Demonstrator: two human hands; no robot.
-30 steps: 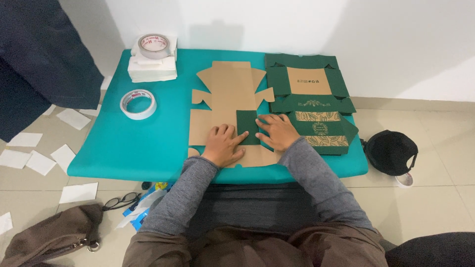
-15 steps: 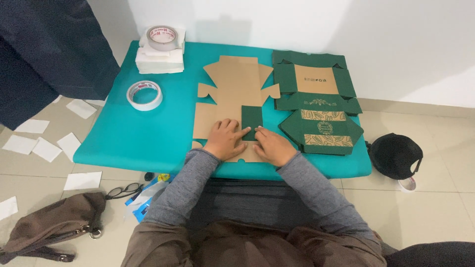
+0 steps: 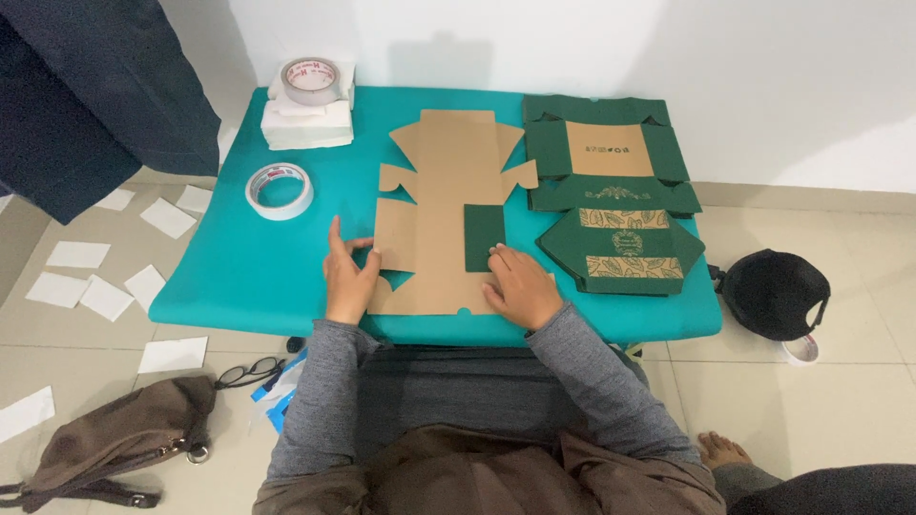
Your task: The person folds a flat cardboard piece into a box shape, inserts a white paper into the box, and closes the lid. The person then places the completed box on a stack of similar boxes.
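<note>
Head view, looking down on your work. An unfolded brown cardboard box blank [image 3: 448,205] lies flat on the teal table top [image 3: 248,267], its long axis running away from you toward the white wall [image 3: 763,86]. One small flap [image 3: 484,237] is turned over, showing its green printed side.

Your right hand [image 3: 520,286] rests palm down on the near right part of the blank, fingers loosely together and pressing flat, fingertips just touching the near edge of the green flap; it grips nothing. The flap thus lies directly beyond your right fingertips. Your left hand [image 3: 349,272] stands on edge at the blank's left margin, fingers straight and together, thumb apart, touching the side flap [image 3: 393,250] there; it pinches nothing. The right hand is the nearer to the green flap.

To the right of your right hand, just beside the blank, lie more green printed box blanks [image 3: 611,181], with a part-folded one [image 3: 620,250] closest to that hand. Beyond and to the left of your left hand, well apart, lies a roll of tape [image 3: 280,190]; farther off, a second roll [image 3: 311,81] sits on a stack of white paper [image 3: 305,124].

On the tiled floor: white paper slips [image 3: 81,277], a brown bag [image 3: 124,443], spectacles [image 3: 246,372], and a black cap [image 3: 775,294].
</note>
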